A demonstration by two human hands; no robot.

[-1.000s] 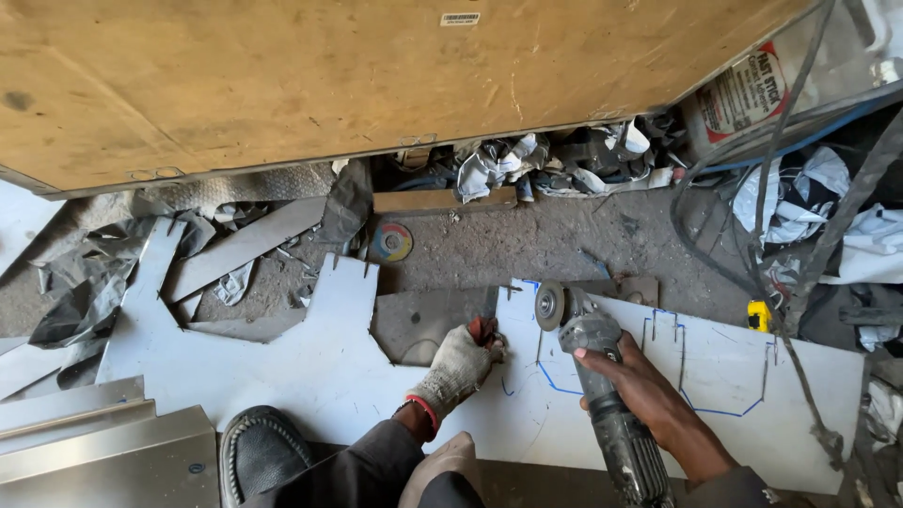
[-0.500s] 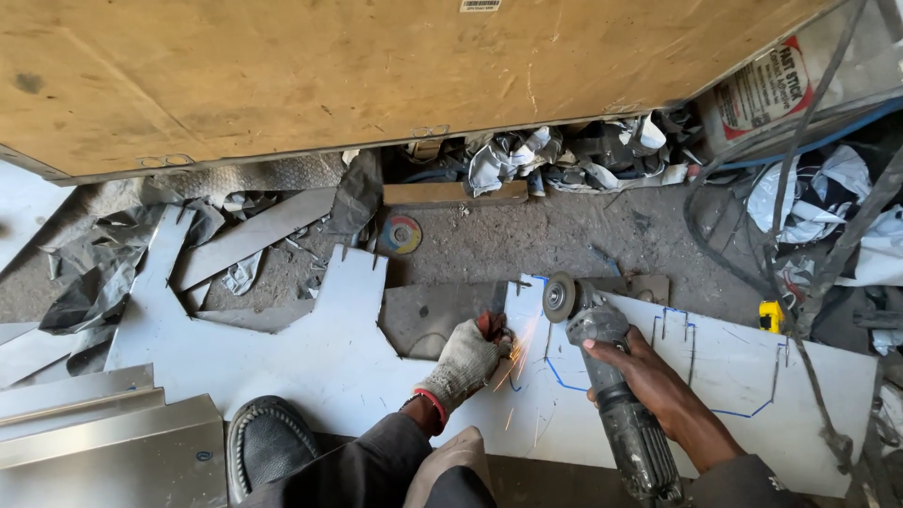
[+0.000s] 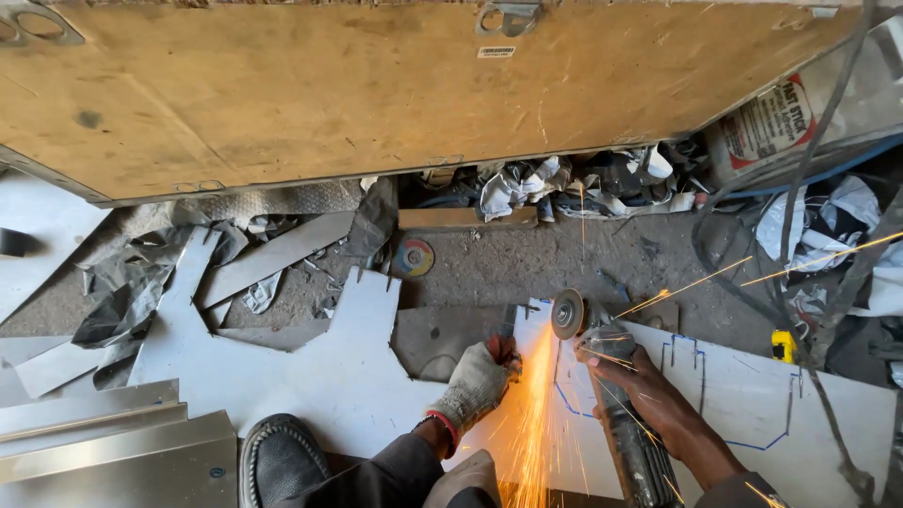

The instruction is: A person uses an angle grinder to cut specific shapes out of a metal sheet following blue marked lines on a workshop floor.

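My right hand (image 3: 649,390) grips a grey angle grinder (image 3: 616,400), its disc (image 3: 568,313) pressed into the edge of a white metal sheet (image 3: 310,386) marked with blue lines. Orange sparks (image 3: 531,423) stream down toward me and a few fly off to the right. My left hand (image 3: 475,381), in a dirty work glove with a red cuff, presses flat on the sheet just left of the cut. My black shoe (image 3: 277,461) rests on the sheet at the bottom left.
A large plywood board (image 3: 376,94) leans across the top. Metal offcuts (image 3: 273,254) and scraps litter the ground at left. A spare cutting disc (image 3: 414,257) lies on the concrete. Cables (image 3: 800,235) trail at right beside crumpled rags. Folded steel pieces (image 3: 103,442) lie at bottom left.
The grinder disc has met the sheet edge and sparks now spray out. The camera has shifted a little; both hands stay in the same spots.
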